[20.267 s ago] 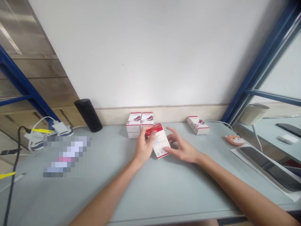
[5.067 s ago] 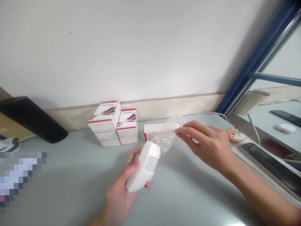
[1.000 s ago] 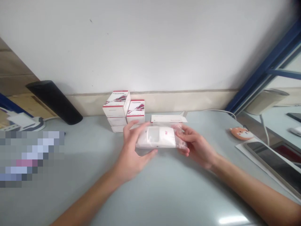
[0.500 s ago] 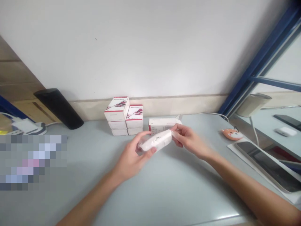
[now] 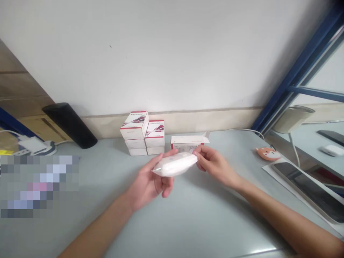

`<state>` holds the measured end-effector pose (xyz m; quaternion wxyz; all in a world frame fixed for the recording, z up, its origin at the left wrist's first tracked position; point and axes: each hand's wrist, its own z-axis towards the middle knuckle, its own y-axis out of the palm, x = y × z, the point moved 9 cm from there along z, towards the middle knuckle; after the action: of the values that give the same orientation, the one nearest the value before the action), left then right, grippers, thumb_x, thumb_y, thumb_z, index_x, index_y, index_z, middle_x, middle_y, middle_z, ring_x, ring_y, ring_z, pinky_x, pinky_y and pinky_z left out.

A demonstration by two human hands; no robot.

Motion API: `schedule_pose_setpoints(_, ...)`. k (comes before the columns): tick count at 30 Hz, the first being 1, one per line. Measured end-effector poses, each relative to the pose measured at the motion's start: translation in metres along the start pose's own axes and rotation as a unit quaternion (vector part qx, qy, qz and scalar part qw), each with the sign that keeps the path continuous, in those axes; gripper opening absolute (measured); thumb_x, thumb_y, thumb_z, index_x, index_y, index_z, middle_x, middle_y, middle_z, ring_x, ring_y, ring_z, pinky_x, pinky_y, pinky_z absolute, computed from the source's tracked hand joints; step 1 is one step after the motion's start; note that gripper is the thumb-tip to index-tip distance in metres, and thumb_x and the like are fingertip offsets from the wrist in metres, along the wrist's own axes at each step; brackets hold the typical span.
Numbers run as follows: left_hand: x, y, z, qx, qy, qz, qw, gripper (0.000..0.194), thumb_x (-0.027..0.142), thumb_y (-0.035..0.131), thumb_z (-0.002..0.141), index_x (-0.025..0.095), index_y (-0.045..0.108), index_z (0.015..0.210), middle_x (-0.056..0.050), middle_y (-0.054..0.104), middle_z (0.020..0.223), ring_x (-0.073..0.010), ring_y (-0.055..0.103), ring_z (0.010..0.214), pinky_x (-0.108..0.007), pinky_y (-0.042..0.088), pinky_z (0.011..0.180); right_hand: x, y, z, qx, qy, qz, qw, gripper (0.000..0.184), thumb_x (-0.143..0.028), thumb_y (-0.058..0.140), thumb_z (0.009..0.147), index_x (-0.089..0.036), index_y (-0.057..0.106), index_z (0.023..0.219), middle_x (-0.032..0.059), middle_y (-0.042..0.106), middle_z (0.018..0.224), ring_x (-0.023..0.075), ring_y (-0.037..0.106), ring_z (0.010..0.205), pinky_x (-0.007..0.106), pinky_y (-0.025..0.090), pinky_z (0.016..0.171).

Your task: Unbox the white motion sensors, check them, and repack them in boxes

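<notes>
A smooth white item in a clear plastic bag is held above the desk between both hands. Its kind does not show. My right hand pinches the bag's right end between thumb and fingertips. At the other end, my left hand is around the bag from behind and below, with some fingers curled under it. Just behind the right fingers lies a white and red carton, its end flap sticking out at the right. Stacked left of that carton are several white and red boxes.
A black cylinder leans at the back left near a white charger. On the right are an orange animal-faced pouch and a dark phone on a white sheet. A blue-framed mirror stands along the right side.
The bagged item has turned over, showing a plain white side. My left thumb has moved from its front to behind, and the left fingers now curl beneath.
</notes>
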<state>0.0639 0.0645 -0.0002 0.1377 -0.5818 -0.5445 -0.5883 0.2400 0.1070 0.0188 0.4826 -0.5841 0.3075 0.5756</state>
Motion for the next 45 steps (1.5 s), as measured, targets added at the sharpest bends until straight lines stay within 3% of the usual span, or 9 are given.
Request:
schedule_pose_setpoints(7,0.001,0.017,-0.006,-0.024,0.062,-0.133,0.989,0.037,0.039,0.088,0.079,0.019,0.078,0.107,-0.01,0.077,0.118,-0.0212,0.074,0.105,-0.028,0.059,0.092,-0.018,-0.019,-0.006,0.142,-0.052,0.052,0.987,0.042,-0.061,0.059,0.101,-0.023,0.056,0.085,-0.0035,0.05,0.064,0.0133,0.044,0.06,0.028,0.036,0.057)
schedule_pose_setpoints(14,-0.03,0.007,0.005,0.061,-0.041,-0.036,0.997,0.068,0.074,0.053,0.096,0.019,0.053,0.056,0.006,0.035,0.039,-0.0063,0.032,0.037,-0.022,0.034,0.045,-0.063,-0.008,-0.038,0.168,-0.296,-0.157,0.927,0.022,-0.039,0.058,0.105,-0.025,0.062,0.088,0.0027,0.065,0.074,0.0168,0.057,0.064,0.032,0.046,0.06)
schedule_pose_setpoints(19,-0.027,-0.012,0.004,0.082,-0.052,0.067,0.993,0.071,0.078,0.046,0.096,0.022,0.04,0.052,0.008,0.02,0.039,-0.0071,0.017,0.04,-0.025,0.016,0.044,-0.083,0.008,-0.046,0.086,-0.373,-0.181,0.906,0.01,-0.033,0.077,0.093,-0.026,0.069,0.095,0.0048,0.062,0.091,0.0198,0.061,0.081,0.035,0.054,0.071)
schedule_pose_setpoints(23,-0.012,-0.032,-0.002,0.189,0.001,0.132,0.973,0.062,0.077,0.059,0.09,0.021,0.054,0.066,0.007,0.035,0.048,-0.0089,0.027,0.045,-0.025,0.017,0.046,-0.059,0.026,-0.03,-0.034,-0.23,-0.089,0.968,0.092,-0.044,0.096,0.071,-0.036,0.047,0.148,0.0094,0.052,0.137,0.0205,0.063,0.101,0.04,0.061,0.09)
schedule_pose_setpoints(26,-0.002,-0.033,-0.001,0.232,0.05,0.163,0.958,0.058,0.078,0.066,0.085,0.02,0.062,0.078,0.004,0.049,0.055,-0.0122,0.042,0.049,-0.025,0.024,0.048,-0.035,0.051,-0.029,-0.147,-0.17,-0.085,0.971,0.1,-0.041,0.093,0.077,-0.043,0.037,0.159,0.0098,0.047,0.15,0.0196,0.065,0.103,0.042,0.061,0.096)
schedule_pose_setpoints(33,0.063,0.013,0.018,0.147,0.225,0.152,0.951,0.062,0.08,0.046,0.095,0.023,0.062,0.114,0.003,0.058,0.069,-0.0176,0.056,0.065,-0.028,0.046,0.063,-0.042,0.002,-0.014,0.032,-0.227,-0.003,0.973,0.06,-0.031,0.084,0.087,-0.041,0.062,0.142,0.0065,0.05,0.151,0.0248,0.062,0.125,0.04,0.062,0.099)
schedule_pose_setpoints(36,0.093,0.022,0.028,0.21,0.302,0.317,0.874,0.042,0.062,0.051,0.101,0.024,0.059,0.117,0.0,0.065,0.082,-0.0192,0.061,0.076,-0.032,0.05,0.074,-0.039,-0.042,-0.001,0.136,-0.186,0.079,0.97,0.06,-0.035,0.09,0.079,-0.038,0.067,0.134,0.0053,0.057,0.149,0.0225,0.069,0.106,0.039,0.065,0.086)
schedule_pose_setpoints(41,0.075,0.046,0.07,0.143,0.342,0.704,0.606,0.046,0.04,0.067,0.096,0.025,0.058,0.139,-0.011,0.065,0.137,-0.0338,0.057,0.131,-0.053,0.042,0.114,-0.006,-0.114,0.013,0.274,-0.109,0.133,0.946,0.067,-0.036,0.093,0.071,-0.036,0.068,0.133,0.0054,0.06,0.151,0.0251,0.072,0.108,0.044,0.063,0.092)
schedule_pose_setpoints(45,0.06,0.028,0.077,0.173,0.335,0.756,0.535,0.045,0.027,0.063,0.099,0.024,0.057,0.144,-0.013,0.061,0.142,-0.0342,0.057,0.13,-0.052,0.045,0.111,0.027,-0.146,0.021,0.293,-0.071,0.208,0.931,0.068,-0.035,0.094,0.069,-0.035,0.068,0.131,0.004,0.066,0.138,0.022,0.072,0.109,0.045,0.059,0.102)
